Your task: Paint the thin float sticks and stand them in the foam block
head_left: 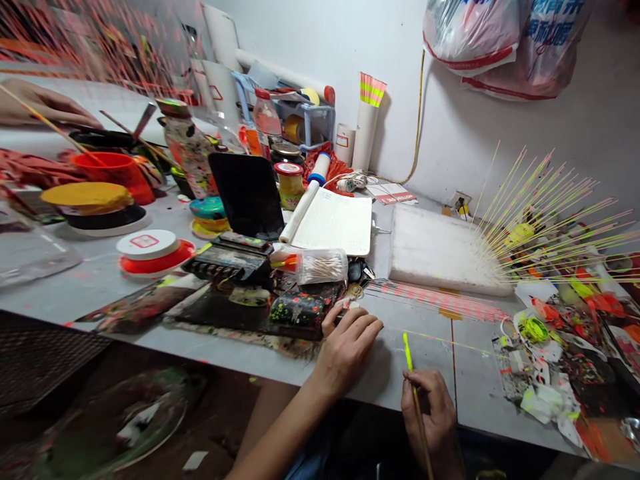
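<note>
From here, the right hand [431,407] pinches a yellow-tipped paintbrush [416,400] at the table's [480,400] near edge. The left hand [350,340] lies beside a paint-spattered black block [299,308]; whether its fingers grip anything, I can't tell.

A brush [416,400] with a yellow tip is being held in the right hand [434,408]. The left hand [349,343] is being held over the table [380,373], beside a paint-spotted case [296,312]; contact is not being shown clearly. Swabs [323,267] are being kept in front of a notebook [333,220]. Sticks [545,217] are being held fanned at the block [435,250].
</note>
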{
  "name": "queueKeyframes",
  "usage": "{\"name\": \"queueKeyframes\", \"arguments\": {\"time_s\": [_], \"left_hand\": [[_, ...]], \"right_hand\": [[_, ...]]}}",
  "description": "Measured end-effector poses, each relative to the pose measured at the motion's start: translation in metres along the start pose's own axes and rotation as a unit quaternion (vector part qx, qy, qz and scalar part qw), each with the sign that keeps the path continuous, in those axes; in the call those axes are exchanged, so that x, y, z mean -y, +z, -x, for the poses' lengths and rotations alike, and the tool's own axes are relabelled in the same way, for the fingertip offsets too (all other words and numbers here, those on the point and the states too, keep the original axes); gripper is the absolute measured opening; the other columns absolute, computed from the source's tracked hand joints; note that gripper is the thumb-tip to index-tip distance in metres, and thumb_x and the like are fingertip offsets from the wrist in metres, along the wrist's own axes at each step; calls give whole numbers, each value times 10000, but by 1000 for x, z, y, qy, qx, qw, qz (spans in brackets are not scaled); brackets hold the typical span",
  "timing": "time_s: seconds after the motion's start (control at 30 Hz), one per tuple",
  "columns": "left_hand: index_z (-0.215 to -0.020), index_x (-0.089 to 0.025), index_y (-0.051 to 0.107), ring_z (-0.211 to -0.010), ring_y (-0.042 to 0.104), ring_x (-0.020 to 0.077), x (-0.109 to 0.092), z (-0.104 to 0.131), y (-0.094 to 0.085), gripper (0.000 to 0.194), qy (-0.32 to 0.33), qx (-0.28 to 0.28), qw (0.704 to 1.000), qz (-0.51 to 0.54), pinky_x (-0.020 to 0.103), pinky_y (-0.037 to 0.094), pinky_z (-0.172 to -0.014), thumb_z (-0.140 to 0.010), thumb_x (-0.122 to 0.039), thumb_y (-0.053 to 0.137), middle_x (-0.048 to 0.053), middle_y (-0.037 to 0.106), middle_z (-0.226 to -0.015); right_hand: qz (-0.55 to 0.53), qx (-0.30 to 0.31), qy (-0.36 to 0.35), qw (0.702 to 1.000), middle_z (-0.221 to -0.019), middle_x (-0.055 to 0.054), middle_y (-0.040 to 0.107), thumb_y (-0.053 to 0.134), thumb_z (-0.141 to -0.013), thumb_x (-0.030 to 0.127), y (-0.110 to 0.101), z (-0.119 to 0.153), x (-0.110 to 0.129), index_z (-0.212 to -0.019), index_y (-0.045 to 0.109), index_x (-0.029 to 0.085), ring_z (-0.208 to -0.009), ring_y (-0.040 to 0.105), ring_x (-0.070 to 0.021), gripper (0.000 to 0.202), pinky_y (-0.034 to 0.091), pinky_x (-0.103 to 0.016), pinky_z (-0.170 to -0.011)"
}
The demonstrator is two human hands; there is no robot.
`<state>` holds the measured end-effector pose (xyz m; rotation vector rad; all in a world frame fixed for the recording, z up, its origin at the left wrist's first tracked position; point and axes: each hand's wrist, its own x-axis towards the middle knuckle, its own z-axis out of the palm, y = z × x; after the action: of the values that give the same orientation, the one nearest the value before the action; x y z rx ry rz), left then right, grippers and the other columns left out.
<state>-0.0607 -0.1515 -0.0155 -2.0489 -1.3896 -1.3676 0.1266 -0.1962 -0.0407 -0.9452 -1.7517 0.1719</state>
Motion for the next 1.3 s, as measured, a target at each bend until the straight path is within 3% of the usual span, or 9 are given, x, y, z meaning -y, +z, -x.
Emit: {"name": "queueKeyframes", "arguments": {"time_s": [0.77,1.07,1.3], "left_hand": [[-990,-233,623,-901,690,159,2,-1,-2,168,11,-5,1000,2,417,254,-1129,-950,-114,511,-27,757,-869],[-1010,-234,629,-936,689,161,3,3,-2,205,2,-3,1000,4,407,273,-1126,-941,-95,495,-19,761,-901],[-1000,-232,641,-956,683,164,2,5,0,191,-4,-7,1000,4,402,285,-1123,-939,-114,505,-11,755,-907]], "right_hand": [[2,-9,27,1000,-862,-28,717,563,-953,115,-5,5,-1,-1044,647,223,-751,697,-148,164,563,-234,-646],[-40,-2,-13,999,-866,-24,712,556,-939,86,14,1,8,-1073,629,224,-741,660,-157,206,554,-275,-666],[-26,14,-7,1000,-870,-36,709,540,-963,110,24,-4,10,-1066,641,219,-738,666,-160,180,559,-281,-651]]}}
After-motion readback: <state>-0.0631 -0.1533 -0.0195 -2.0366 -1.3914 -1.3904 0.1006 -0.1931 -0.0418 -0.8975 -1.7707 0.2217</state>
